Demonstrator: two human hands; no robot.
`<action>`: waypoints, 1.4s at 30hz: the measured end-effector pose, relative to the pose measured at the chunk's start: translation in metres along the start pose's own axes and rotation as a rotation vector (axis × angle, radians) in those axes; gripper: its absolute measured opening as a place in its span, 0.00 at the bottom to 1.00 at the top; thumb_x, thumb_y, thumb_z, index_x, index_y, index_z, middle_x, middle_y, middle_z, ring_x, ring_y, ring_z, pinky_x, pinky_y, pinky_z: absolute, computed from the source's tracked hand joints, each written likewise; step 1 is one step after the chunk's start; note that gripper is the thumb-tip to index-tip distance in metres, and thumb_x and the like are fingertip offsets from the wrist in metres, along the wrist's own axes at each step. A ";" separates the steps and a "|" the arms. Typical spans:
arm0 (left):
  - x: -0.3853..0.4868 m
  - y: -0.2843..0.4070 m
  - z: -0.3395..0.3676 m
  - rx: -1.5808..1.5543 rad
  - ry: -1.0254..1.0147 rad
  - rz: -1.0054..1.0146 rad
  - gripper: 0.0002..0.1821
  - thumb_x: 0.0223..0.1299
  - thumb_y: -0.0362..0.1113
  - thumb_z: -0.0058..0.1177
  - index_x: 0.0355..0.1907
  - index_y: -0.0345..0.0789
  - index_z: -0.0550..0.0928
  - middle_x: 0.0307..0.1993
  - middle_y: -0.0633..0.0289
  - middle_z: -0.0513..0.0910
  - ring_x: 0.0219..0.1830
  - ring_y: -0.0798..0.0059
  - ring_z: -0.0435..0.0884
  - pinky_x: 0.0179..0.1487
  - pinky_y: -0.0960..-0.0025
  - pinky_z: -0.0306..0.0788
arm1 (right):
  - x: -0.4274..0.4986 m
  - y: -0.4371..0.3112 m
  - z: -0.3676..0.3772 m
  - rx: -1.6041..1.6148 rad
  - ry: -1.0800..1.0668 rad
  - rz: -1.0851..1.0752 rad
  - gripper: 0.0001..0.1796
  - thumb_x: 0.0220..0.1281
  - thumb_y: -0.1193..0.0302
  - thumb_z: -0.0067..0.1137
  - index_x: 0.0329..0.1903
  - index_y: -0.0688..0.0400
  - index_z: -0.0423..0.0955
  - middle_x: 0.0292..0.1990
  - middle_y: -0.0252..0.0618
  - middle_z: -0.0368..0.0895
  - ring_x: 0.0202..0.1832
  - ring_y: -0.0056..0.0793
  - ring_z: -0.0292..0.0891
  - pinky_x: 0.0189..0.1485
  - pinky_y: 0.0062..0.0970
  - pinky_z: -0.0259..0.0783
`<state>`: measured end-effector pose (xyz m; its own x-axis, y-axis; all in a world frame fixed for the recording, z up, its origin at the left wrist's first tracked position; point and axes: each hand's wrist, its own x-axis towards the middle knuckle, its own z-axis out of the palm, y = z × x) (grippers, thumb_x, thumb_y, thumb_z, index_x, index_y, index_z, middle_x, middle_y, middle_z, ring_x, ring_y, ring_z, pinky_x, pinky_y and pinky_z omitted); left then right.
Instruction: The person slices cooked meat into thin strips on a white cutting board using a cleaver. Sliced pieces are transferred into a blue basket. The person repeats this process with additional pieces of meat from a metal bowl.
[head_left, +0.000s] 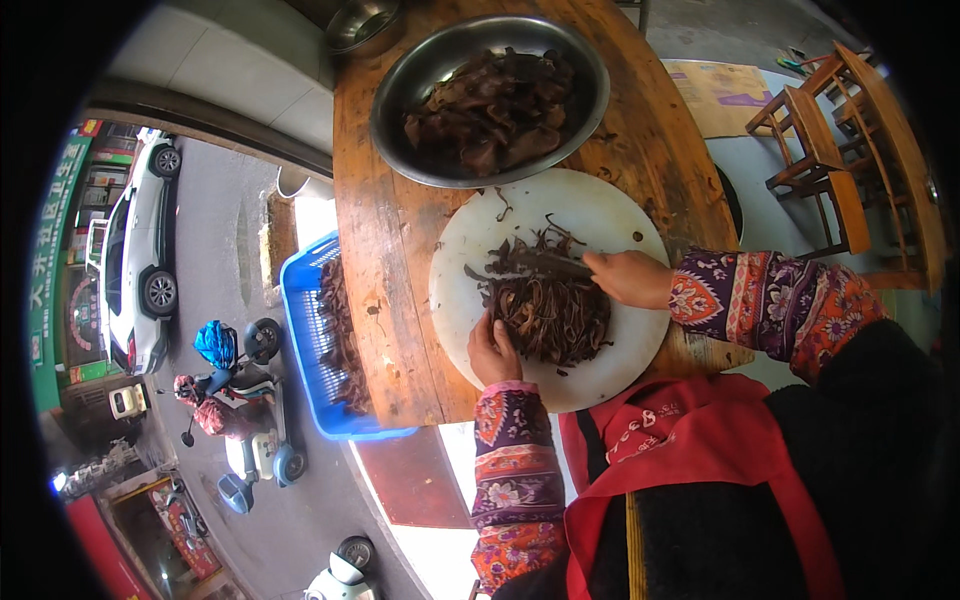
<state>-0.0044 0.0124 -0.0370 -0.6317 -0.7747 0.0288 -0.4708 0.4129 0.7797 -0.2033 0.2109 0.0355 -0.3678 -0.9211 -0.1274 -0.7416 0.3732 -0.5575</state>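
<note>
My right hand (628, 279) grips the handle end of a knife (551, 265), its dark blade lying across a heap of thin dark brown strips (562, 319). The strips look like cut wood ear fungus. My left hand (495, 349) rests at the heap's near left edge, thumb apart from the fingers, fingertips touching the strips. Under both is a round white cutting board (469, 225), with loose scraps scattered over its far half. Just beyond it stands a wide steel bowl (390, 146) of larger dark brown pieces (495, 112).
The board and bowl rest on a worn wooden table (405, 315). A blue plastic basket (307, 367) of brown strips sits beside its left edge. A smaller metal bowl (364, 26) stands at the far corner. Wooden stools (814, 142) are at right; a parked scooter (255, 412) is outside.
</note>
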 end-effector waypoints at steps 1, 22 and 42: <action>-0.006 0.006 0.004 -0.006 0.052 0.010 0.16 0.69 0.39 0.53 0.55 0.33 0.79 0.48 0.51 0.83 0.50 0.55 0.81 0.54 0.60 0.74 | -0.004 -0.003 -0.004 0.047 0.043 0.027 0.12 0.65 0.73 0.51 0.45 0.63 0.60 0.29 0.54 0.78 0.30 0.58 0.78 0.31 0.49 0.72; -0.017 0.006 0.023 0.279 0.142 0.177 0.06 0.59 0.29 0.55 0.36 0.35 0.74 0.40 0.56 0.76 0.47 0.54 0.76 0.48 0.58 0.72 | 0.060 -0.087 0.018 -0.125 -0.249 -0.076 0.14 0.55 0.79 0.53 0.44 0.68 0.62 0.26 0.58 0.80 0.32 0.57 0.81 0.33 0.48 0.76; -0.028 0.014 0.006 0.252 -0.015 0.155 0.13 0.51 0.27 0.60 0.40 0.35 0.75 0.47 0.52 0.74 0.52 0.51 0.73 0.54 0.58 0.70 | -0.031 -0.039 0.049 -0.079 -0.078 0.038 0.11 0.65 0.71 0.51 0.42 0.61 0.59 0.27 0.53 0.78 0.25 0.57 0.77 0.26 0.50 0.71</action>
<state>0.0030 0.0426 -0.0299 -0.7161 -0.6868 0.1246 -0.5048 0.6329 0.5870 -0.1357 0.2197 0.0213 -0.3538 -0.9109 -0.2121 -0.7710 0.4125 -0.4851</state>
